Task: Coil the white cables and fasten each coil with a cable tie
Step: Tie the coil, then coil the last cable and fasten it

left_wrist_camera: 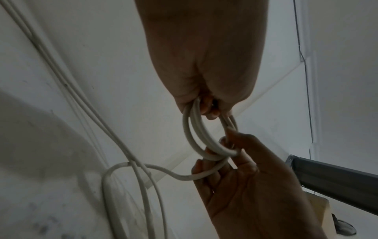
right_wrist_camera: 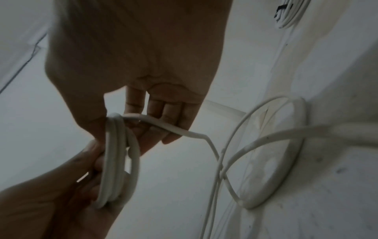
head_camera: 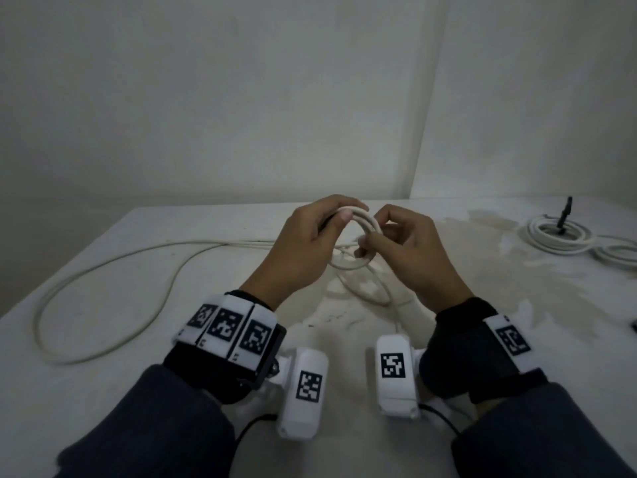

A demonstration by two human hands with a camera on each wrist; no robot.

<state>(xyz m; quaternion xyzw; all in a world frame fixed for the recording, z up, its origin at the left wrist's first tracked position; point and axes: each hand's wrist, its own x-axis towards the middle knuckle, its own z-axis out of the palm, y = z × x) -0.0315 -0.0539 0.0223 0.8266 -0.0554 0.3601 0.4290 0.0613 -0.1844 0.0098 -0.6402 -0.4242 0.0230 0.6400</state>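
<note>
A small coil of white cable (head_camera: 362, 224) is held in the air above the middle of the white table (head_camera: 172, 391). My left hand (head_camera: 310, 243) grips the coil's top left with its fingers curled round the turns (left_wrist_camera: 196, 139). My right hand (head_camera: 406, 246) pinches the coil's right side between thumb and fingers. In the right wrist view the coil (right_wrist_camera: 116, 161) has about three turns, and the free strand (right_wrist_camera: 163, 127) runs across my right fingers (right_wrist_camera: 169, 113) down to the table. The loose remainder of the cable (head_camera: 103, 270) lies in a wide loop on the left.
Two coiled white cables (head_camera: 558, 236) (head_camera: 617, 253) lie at the table's far right; the nearer one has a black cable tie (head_camera: 565, 215) sticking up. A small dark object (head_camera: 633, 326) sits at the right edge. Walls close off the back and right.
</note>
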